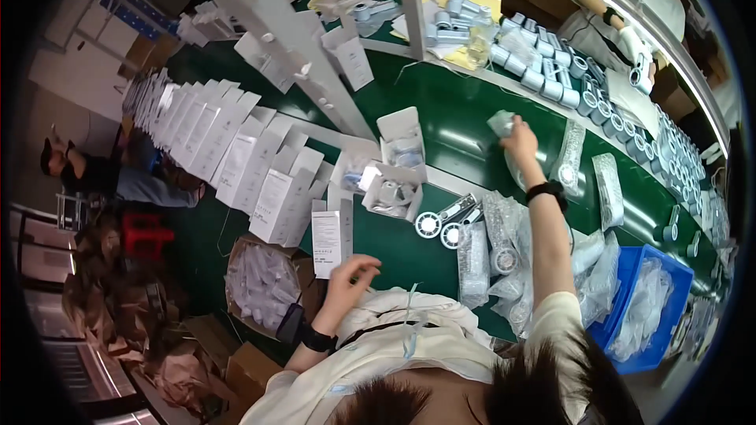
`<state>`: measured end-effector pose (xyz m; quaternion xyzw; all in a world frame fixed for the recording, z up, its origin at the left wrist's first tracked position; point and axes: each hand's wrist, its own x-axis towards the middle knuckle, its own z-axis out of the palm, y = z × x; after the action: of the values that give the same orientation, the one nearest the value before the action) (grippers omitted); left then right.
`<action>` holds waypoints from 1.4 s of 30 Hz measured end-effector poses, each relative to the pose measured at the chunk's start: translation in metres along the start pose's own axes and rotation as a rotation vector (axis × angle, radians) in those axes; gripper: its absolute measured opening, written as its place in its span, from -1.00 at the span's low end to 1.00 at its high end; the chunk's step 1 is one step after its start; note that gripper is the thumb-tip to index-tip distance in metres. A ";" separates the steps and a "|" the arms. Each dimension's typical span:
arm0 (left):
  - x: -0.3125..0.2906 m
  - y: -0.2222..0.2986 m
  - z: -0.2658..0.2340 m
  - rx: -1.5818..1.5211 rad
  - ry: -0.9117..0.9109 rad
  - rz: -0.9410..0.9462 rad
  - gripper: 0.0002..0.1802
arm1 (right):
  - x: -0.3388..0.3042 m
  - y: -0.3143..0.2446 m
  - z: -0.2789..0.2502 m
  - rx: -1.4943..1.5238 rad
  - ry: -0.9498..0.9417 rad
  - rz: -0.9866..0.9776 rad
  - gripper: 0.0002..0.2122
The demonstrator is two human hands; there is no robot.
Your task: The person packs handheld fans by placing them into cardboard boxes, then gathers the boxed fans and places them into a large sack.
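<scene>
My right hand [520, 144] reaches out over the green table [465, 110], its fingers closed round a bubble-wrapped item [500, 123]; the hand hides much of it. It looks like the wrapped handheld fans nearby. My left hand [352, 279] is close to my body beside an upright white box [331, 238], its fingers loosely bent and apart, with nothing seen in them. Two unwrapped handheld fans [428, 224] with round heads lie between my hands. Right of them are bubble-wrapped fans [504, 256]. Beyond stand open white boxes [396, 193] with bagged parts inside.
A long row of white boxes [236, 161] runs left. A carton of clear plastic pieces [268, 287] is at my left. On my right stands a blue bin [677, 267] with plastic bags. A metal post [295, 55] crosses the table. Another person's gloved hand [632, 43] works beyond rows of fans [551, 83].
</scene>
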<state>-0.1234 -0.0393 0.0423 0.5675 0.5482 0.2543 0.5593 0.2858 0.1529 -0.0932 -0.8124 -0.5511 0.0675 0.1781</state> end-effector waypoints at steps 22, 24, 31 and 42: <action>-0.005 -0.080 -0.060 -0.035 0.221 0.376 -0.07 | -0.293 -0.106 -0.099 2.244 -0.165 0.892 -0.77; 0.015 -0.077 -0.043 -0.019 0.026 0.680 -0.06 | -0.285 -0.130 -0.105 2.272 -0.167 0.883 -0.78; 0.045 -0.027 0.016 0.019 -0.448 0.699 -0.27 | -0.283 -0.132 -0.089 2.131 0.121 0.916 -0.79; 0.050 -0.060 0.056 0.206 -0.205 0.930 -0.25 | -0.303 -0.167 -0.114 2.044 0.774 0.419 -0.59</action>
<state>-0.0799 -0.0273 -0.0423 0.8268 0.2008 0.3646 0.3783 0.0587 -0.0954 0.0467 -0.3266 0.0046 0.2606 0.9085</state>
